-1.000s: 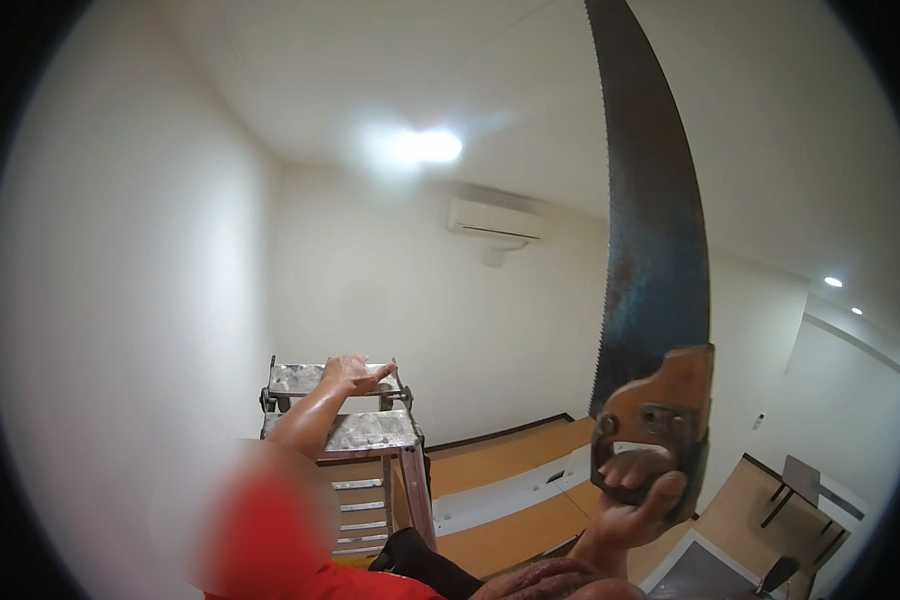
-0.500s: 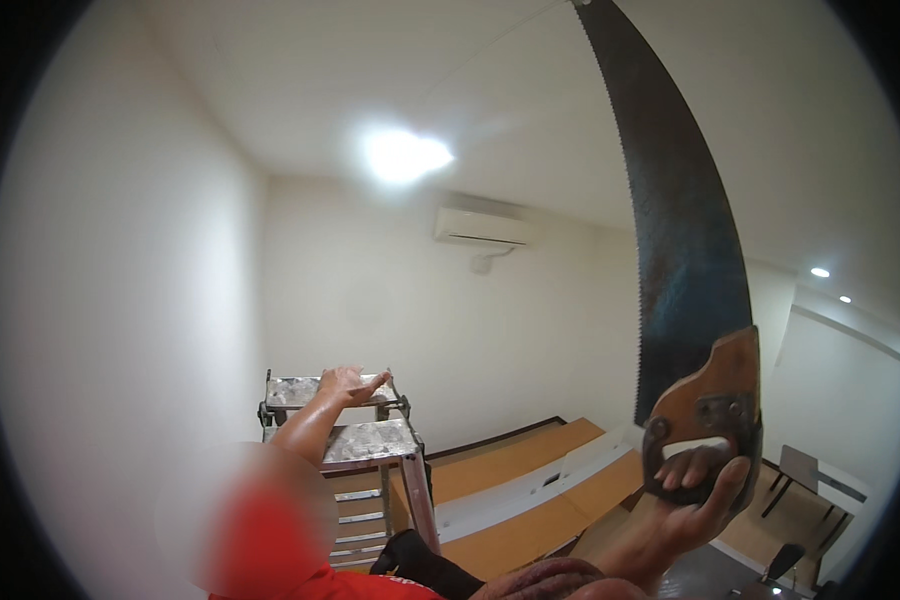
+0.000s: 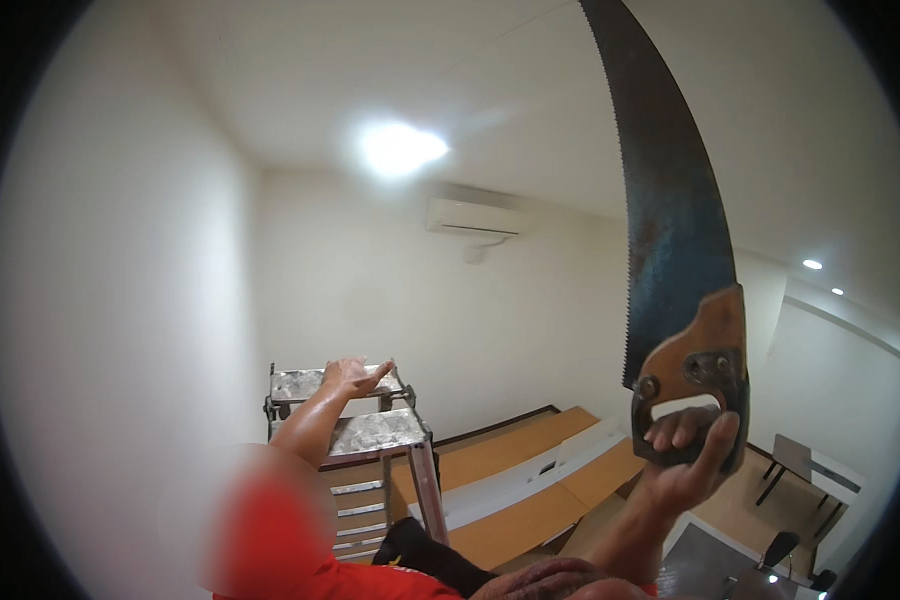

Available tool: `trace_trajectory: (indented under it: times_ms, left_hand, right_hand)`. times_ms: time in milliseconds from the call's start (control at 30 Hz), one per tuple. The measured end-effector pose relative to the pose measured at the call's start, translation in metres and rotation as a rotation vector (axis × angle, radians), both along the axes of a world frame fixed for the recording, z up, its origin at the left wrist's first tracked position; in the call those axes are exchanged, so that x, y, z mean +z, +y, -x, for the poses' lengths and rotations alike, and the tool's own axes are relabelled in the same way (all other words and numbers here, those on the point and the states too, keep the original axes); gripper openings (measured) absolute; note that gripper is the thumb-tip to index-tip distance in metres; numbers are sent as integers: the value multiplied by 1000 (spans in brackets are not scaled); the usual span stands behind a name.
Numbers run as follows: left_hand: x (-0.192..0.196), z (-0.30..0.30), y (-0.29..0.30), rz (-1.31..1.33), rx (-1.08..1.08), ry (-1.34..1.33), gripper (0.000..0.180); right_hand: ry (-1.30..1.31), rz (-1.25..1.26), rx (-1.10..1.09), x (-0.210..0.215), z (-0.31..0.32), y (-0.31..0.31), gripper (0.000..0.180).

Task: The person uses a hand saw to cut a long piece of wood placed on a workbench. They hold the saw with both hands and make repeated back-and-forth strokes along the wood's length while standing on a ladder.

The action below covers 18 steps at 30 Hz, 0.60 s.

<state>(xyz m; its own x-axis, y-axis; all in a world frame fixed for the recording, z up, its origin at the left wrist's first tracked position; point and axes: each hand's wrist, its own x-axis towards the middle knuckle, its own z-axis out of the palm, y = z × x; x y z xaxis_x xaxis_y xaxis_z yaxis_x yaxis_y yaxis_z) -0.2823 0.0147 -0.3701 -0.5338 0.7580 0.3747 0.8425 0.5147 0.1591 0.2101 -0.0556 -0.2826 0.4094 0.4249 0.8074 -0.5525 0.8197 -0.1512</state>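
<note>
The big saw is held up on the right side of the view by the right hand. The fingers are put through the hole in the wooden handle and are curled tight around it, with the thumb pressed on its side. The blade is pointed up and its teeth are turned to the left. Its tip is cut off at the top edge.

The left hand is rested on the top of the ladder. Its thumb is held out, but how the other fingers are bent cannot be told.

Below, orange-brown boards are seen beside a long white strip. A white air conditioner is fixed high on the back wall.
</note>
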Motion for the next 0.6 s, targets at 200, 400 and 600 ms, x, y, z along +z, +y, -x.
trace_trajectory:
  times_ms: [200,400,600]
  left_hand:
    - [5,7,2,93,12,-96,104]
    - [12,3,8,122,8,-73,103]
    - [5,4,9,92,-5,-81,100]
  right_hand:
    - [-18,28,-29,6,18,15,40]
    - [76,53,111,-2,53,32,36]
    - [58,-27,145,-9,66,49,41]
